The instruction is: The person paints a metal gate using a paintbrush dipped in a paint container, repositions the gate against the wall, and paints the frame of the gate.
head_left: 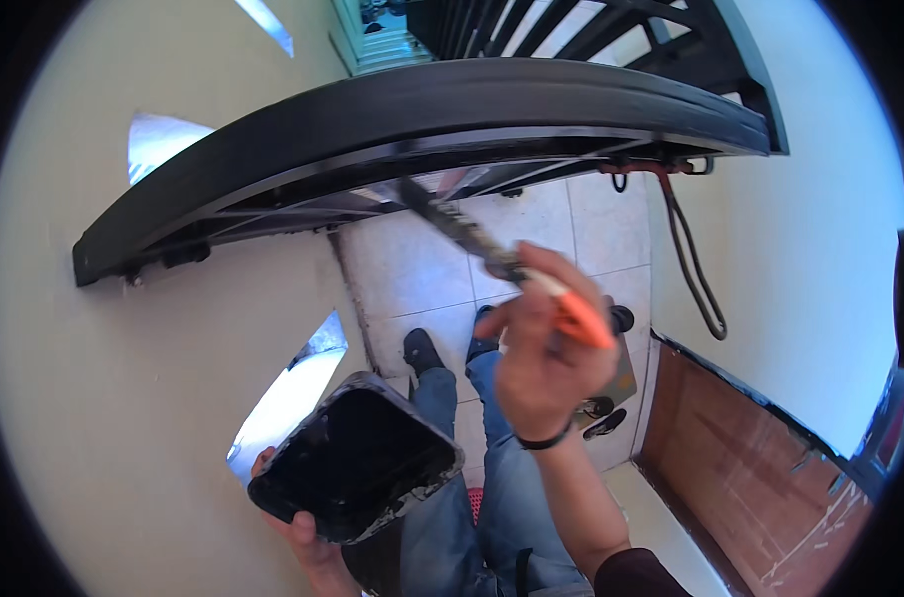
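Note:
My right hand (556,363) is closed around the orange and white handle of a paintbrush (464,231), slightly smeared by motion. The brush slants up and left, its dark, paint-caked end in front of the underside of a black metal gate (452,104). Whether the tip touches the gate I cannot tell. Lower left, my left hand (311,545) grips the edge of a squarish black tray (412,505), tilted in front of my legs. Dark, glossy paint seems to lie in it, and pale smears mark its rim. Some left fingers are hidden behind the tray.
A red and dark cable or strap (686,249) dangles from the gate's right end. Cream walls rise on both sides. Shoes (603,425) lie on the pale tiled floor (412,269) by a brown panel (740,448). Black slats (532,30) stand beyond the gate.

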`<act>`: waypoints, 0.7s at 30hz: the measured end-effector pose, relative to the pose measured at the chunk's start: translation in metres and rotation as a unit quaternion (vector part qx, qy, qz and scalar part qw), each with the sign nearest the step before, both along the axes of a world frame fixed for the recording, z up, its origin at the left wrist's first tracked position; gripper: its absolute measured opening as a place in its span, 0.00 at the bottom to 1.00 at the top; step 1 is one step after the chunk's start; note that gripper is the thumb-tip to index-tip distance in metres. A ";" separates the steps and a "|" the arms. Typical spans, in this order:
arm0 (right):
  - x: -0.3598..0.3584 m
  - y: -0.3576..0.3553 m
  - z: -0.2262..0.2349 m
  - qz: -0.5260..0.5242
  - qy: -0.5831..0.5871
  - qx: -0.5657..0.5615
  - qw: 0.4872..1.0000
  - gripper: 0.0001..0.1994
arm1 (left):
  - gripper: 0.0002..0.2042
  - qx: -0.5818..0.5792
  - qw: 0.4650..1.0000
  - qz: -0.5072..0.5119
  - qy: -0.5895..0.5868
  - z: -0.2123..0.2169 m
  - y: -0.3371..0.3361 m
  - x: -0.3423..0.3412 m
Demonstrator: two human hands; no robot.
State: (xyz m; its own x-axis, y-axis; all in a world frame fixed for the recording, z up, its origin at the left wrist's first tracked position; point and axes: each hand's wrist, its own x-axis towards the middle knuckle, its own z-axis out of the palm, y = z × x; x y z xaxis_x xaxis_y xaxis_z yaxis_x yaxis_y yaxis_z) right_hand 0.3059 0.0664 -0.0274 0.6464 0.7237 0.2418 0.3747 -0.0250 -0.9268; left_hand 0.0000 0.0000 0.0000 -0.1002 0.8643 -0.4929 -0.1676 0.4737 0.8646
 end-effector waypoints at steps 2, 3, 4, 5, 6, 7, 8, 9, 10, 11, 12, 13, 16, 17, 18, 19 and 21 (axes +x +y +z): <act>-0.002 0.004 0.002 -0.020 -0.009 0.002 1.000 0.07 | 0.54 -0.021 1.000 0.011 0.017 -0.001 0.007 0.001; 0.010 0.000 0.000 -0.011 -0.002 0.008 1.000 0.07 | 0.54 -0.015 0.999 0.021 0.023 0.002 -0.003 0.009; 0.025 -0.004 -0.004 -0.060 0.006 0.021 0.998 0.07 | 0.54 -0.014 0.999 0.023 0.021 0.001 -0.003 0.011; 0.038 -0.011 -0.005 -0.108 0.013 0.035 0.993 0.07 | 0.54 -0.013 0.999 0.026 0.018 0.001 -0.004 0.012; 0.053 -0.021 -0.002 -0.136 -0.020 0.010 0.990 0.08 | 0.54 -0.014 0.999 0.023 0.018 0.003 -0.004 0.016; 0.056 -0.025 0.001 -0.147 -0.019 0.005 0.989 0.09 | 0.54 -0.016 1.000 0.020 0.012 0.005 -0.002 0.020; 0.058 -0.029 0.005 -0.158 -0.017 -0.001 0.987 0.10 | 0.54 -0.017 1.000 0.017 0.006 0.006 -0.001 0.022; 0.062 -0.034 0.009 -0.169 -0.017 -0.008 0.985 0.11 | 0.54 -0.016 1.000 0.016 0.006 0.007 -0.001 0.024; 0.057 -0.036 0.011 -0.151 -0.013 0.004 0.988 0.12 | 0.54 -0.020 1.000 0.012 0.003 0.007 -0.001 0.025; 0.053 -0.032 0.009 -0.132 -0.029 0.010 0.991 0.13 | 0.54 -0.023 1.000 0.008 0.000 0.007 -0.001 0.026; 0.049 -0.029 0.007 -0.113 -0.045 0.015 0.992 0.15 | 0.54 -0.022 1.000 0.006 0.001 0.008 -0.001 0.027; 0.045 -0.026 0.005 -0.094 -0.061 0.021 0.993 0.17 | 0.54 -0.026 1.000 0.006 0.006 0.009 0.000 0.028; 0.052 -0.017 -0.002 -0.075 -0.067 0.023 0.995 0.16 | 0.55 -0.027 1.000 0.005 0.010 0.010 -0.001 0.031; 0.059 -0.019 -0.001 -0.116 -0.013 0.024 0.993 0.10 | 0.55 -0.025 1.000 0.006 0.011 0.009 -0.001 0.032; 0.066 -0.024 0.003 -0.129 -0.030 0.008 0.991 0.11 | 0.55 -0.026 1.000 0.006 0.010 0.008 -0.003 0.031; 0.071 -0.029 0.007 -0.141 -0.048 -0.008 0.989 0.11 | 0.54 -0.018 1.000 0.005 0.015 0.006 -0.004 0.028; 0.072 -0.043 0.011 -0.150 -0.050 -0.002 0.987 0.13 | 0.54 -0.013 1.000 0.002 0.014 0.004 -0.007 0.026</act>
